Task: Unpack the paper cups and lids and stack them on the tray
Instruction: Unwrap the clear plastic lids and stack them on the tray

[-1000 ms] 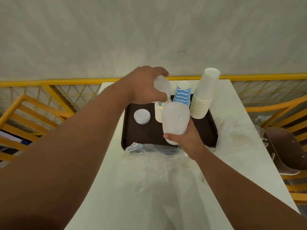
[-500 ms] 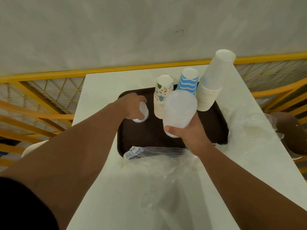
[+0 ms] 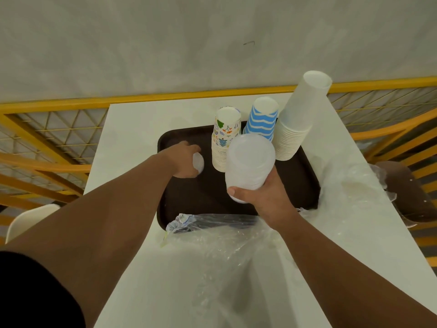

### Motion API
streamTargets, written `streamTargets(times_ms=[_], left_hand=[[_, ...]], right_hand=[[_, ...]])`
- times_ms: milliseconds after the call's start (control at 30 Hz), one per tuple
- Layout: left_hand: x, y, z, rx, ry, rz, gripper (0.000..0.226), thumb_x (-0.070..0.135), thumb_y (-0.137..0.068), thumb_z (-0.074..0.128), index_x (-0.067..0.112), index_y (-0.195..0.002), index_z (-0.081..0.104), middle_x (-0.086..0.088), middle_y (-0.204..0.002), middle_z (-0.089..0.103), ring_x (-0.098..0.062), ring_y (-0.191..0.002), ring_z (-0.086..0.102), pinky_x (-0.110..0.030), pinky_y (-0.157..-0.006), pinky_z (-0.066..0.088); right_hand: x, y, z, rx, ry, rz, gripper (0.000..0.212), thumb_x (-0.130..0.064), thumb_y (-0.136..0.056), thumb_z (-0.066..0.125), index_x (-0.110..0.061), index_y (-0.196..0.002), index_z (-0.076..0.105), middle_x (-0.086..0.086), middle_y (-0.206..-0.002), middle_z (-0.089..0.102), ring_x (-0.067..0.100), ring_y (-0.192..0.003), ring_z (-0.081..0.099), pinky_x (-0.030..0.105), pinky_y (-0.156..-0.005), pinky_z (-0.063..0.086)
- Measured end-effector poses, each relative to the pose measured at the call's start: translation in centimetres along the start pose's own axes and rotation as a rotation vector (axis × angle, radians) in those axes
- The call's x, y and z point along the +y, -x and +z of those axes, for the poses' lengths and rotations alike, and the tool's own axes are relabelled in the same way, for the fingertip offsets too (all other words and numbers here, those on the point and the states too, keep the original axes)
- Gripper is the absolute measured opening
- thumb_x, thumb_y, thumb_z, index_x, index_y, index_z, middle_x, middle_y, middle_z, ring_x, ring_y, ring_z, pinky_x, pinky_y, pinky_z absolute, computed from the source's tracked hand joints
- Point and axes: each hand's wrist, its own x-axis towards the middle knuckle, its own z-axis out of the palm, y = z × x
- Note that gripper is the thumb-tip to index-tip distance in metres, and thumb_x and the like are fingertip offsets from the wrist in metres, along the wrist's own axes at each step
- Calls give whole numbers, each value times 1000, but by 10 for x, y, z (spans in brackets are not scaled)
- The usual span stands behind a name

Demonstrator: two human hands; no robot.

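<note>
Two hands busy: the left hand point(image 3: 186, 162) curls round a small lid pile point(image 3: 198, 162) near the tray's point(image 3: 305, 185) left edge, while the right hand point(image 3: 264, 197) grips an upright lid stack point(image 3: 249, 164) mid-tray, nearer.

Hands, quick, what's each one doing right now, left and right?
Left hand: fingers curled around the small lid pile on the tray.
Right hand: gripping the tall stack of translucent lids above the tray.
</note>
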Motion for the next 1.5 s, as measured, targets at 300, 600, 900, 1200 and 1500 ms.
streamTargets(times_ms=[300,600,900,1200,1500], left_hand=[[4,-5,2,-35,-63,8,76,37,-75,75,31,-142,38,-9,-133,40,-36,-116,51,-45,-94,50],[6,-9,7,-11,-64,6,76,32,-77,75,30,-143,36,-11,-135,37,-39,-120,45,-48,-96,48],[3,7,-11,39,-72,-48,118,48,-63,84,28,-155,12,-9,-159,16,-40,-141,26,-54,-109,36],[61,138,-116,510,388,152,15,29,-82,73,23,-94,65,17,-79,61,6,-69,56,-7,-64,40],[121,133,-92,200,16,293,78,57,-66,78,32,-128,39,8,-122,52,-13,-101,45,-29,-78,43]], right_hand=[[2,0,0,-8,19,7,105,-38,-48,90,-33,-139,38,-11,-136,51,10,-129,48,45,-106,46],[3,1,-2,-5,24,20,101,-27,-55,91,-32,-140,36,-11,-136,50,10,-129,47,44,-106,46],[4,0,-3,-5,16,19,99,-22,-58,92,-35,-139,36,-12,-135,50,10,-128,46,44,-106,46],[-2,4,1,-42,18,20,107,-32,-51,93,-35,-141,34,-12,-139,49,12,-130,45,44,-107,44],[-9,8,-2,-83,51,2,79,-15,-63,91,-48,-114,40,-33,-114,48,-18,-102,51,2,-73,44]])
